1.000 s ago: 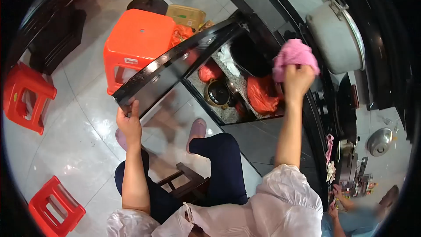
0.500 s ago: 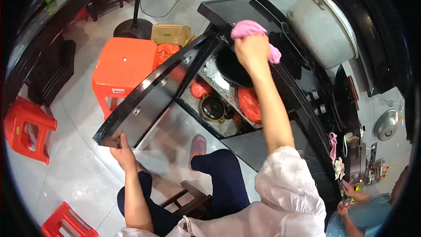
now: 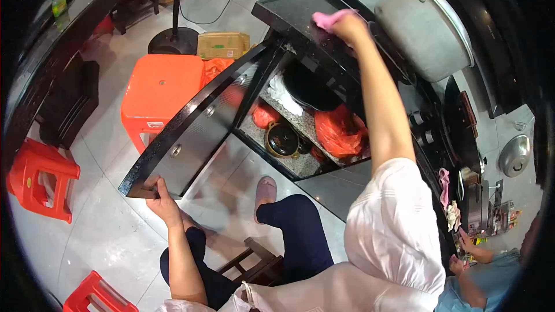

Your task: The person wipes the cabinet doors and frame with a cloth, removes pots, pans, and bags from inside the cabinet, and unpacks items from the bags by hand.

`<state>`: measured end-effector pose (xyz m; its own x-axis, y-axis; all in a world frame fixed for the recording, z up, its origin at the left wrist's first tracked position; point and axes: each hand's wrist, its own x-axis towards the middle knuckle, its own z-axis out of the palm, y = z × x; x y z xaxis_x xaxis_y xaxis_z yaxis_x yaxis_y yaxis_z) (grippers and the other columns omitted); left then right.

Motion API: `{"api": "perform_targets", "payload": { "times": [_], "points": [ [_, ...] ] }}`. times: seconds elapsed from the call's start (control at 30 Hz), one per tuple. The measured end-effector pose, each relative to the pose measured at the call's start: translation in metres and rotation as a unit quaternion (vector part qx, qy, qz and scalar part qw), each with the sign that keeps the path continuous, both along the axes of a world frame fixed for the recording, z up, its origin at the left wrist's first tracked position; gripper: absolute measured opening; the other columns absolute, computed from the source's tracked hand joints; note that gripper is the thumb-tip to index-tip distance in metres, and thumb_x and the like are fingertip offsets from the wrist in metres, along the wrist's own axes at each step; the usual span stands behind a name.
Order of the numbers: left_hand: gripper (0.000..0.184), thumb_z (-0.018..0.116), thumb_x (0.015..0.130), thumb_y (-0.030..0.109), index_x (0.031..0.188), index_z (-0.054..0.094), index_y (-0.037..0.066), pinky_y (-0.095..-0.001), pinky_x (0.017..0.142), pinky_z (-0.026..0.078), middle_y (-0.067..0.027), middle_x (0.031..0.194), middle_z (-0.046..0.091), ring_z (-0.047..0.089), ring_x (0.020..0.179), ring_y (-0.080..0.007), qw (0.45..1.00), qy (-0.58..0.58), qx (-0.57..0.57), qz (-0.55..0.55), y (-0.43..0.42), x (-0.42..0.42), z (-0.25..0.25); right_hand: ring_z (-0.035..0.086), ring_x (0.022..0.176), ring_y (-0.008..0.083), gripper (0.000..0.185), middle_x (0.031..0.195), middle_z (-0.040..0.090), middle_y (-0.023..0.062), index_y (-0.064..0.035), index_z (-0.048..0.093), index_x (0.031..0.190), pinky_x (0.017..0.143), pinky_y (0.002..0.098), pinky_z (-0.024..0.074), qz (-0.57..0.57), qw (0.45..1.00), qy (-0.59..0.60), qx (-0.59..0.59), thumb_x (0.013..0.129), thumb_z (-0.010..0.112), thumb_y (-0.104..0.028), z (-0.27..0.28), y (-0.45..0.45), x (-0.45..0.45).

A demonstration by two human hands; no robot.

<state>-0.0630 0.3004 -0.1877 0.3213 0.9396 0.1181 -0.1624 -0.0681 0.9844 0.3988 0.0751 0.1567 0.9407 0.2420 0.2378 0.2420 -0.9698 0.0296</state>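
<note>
My right hand (image 3: 351, 28) is closed on a pink cloth (image 3: 328, 20), which lies against the black countertop (image 3: 295, 10) near its far corner. The fingers of my left hand (image 3: 164, 203) are wrapped round the lower edge of an open dark cabinet door (image 3: 184, 133). Behind the door, the open cabinet holds a lidded pot (image 3: 282, 139), a red plastic bag (image 3: 340, 131), a smaller red bundle (image 3: 265, 115), a white bag (image 3: 283, 96) and a large black pan (image 3: 309, 88).
A large metal pot (image 3: 419, 29) stands on the counter at the right. An orange stool (image 3: 162, 92) is beyond the door, with red stools (image 3: 43, 179) at the left. A cardboard box (image 3: 223, 45) is behind. Another person (image 3: 483, 283) is at the lower right.
My right hand has moved the pink cloth up and left across the counter to its far end. My left hand and the door edge appear lower and further left.
</note>
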Motion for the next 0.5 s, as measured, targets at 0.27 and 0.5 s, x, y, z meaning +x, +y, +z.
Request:
{"api": "perform_targets", "payload": {
  "times": [0.27,0.5],
  "points": [
    [0.015,0.065,0.092,0.013,0.097,0.062,-0.001,-0.0293,0.083,0.045,-0.0060,0.095,0.062,0.056,0.087,-0.0155,0.999,-0.006,0.031,0.015,0.001,0.003,-0.005,0.067,0.097,0.0358,0.025,0.106,0.069,0.0185,-0.0118,0.069,0.106,0.085,0.0438,0.0528,0.159,0.981,0.007,0.107,0.087,0.061,-0.026,-0.007,0.085,-0.092],
    [0.019,0.065,0.093,0.014,0.099,0.063,-0.003,-0.0303,0.085,0.046,-0.0072,0.097,0.063,0.057,0.089,-0.0162,1.000,0.008,0.009,0.026,0.001,0.004,0.001,0.069,0.082,0.0365,0.025,0.086,0.070,0.0214,-0.0077,0.074,0.093,0.070,0.0466,0.0522,0.192,0.915,-0.178,0.308,0.083,0.066,-0.029,0.027,0.114,-0.052]
  ]
}}
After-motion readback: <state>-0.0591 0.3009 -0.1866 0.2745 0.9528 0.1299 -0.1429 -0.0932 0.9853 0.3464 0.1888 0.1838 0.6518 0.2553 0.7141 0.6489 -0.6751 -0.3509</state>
